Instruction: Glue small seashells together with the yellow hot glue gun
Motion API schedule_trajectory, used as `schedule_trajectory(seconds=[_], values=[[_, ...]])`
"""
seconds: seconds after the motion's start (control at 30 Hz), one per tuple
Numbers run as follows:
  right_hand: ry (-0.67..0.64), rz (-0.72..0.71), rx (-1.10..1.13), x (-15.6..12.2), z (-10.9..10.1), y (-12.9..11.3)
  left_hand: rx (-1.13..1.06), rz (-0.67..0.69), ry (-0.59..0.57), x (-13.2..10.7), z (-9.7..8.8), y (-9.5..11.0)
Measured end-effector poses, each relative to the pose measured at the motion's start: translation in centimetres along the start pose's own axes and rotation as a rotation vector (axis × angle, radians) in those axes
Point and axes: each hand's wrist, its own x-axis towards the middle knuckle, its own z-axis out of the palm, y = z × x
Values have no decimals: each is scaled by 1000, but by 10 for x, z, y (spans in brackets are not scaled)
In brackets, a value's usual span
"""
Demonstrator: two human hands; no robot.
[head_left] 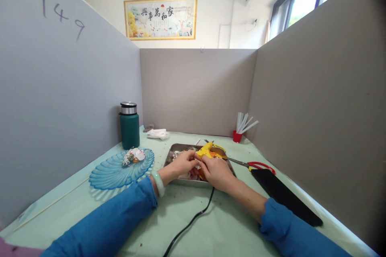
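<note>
Both my hands meet over a metal tray point(174, 149) in the middle of the table. My left hand point(182, 163) is closed in a pinch on a small pale piece that I cannot make out. My right hand point(214, 171) is closed too, its fingertips pressed against the same small piece. A yellow glue gun point(208, 150) rests in the tray just behind my fingers, and its black cord point(193, 218) runs toward me across the table. Small shells and bits lie in the tray, partly hidden by my hands.
A blue glass shell-shaped plate point(116, 172) with a few shells stands at the left, a green flask point(129, 126) behind it. Red-handled scissors point(256, 165) and a black flat object point(283, 194) lie at the right. A red cup of white sticks point(238, 135) stands at the back. Grey partitions enclose the table.
</note>
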Motion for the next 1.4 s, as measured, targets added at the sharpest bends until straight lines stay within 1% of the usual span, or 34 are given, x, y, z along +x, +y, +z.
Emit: schedule_trajectory(seconds=[0.1, 0.27, 0.6, 0.97, 1.1, 1.23, 1.4], values=[[6, -10, 1, 0, 0, 0, 18, 12, -7, 1, -1, -3], [11, -22, -16, 0, 0, 0, -23, -10, -45, 2, 0, -5], [2, -20, 6, 0, -1, -2, -42, -68, -40, -1, 2, 3], [5, -18, -9, 0, -1, -1, -15, -43, -20, -1, 2, 4], [1, -20, -2, 0, -1, -1, -7, -27, -24, 0, 2, 0], [7, -13, -2, 0, -1, -1, 19, 5, 0, 1, 1, -4], [2, 6, 1, 1, 0, 0, 22, 15, 13, 2, -1, -2]])
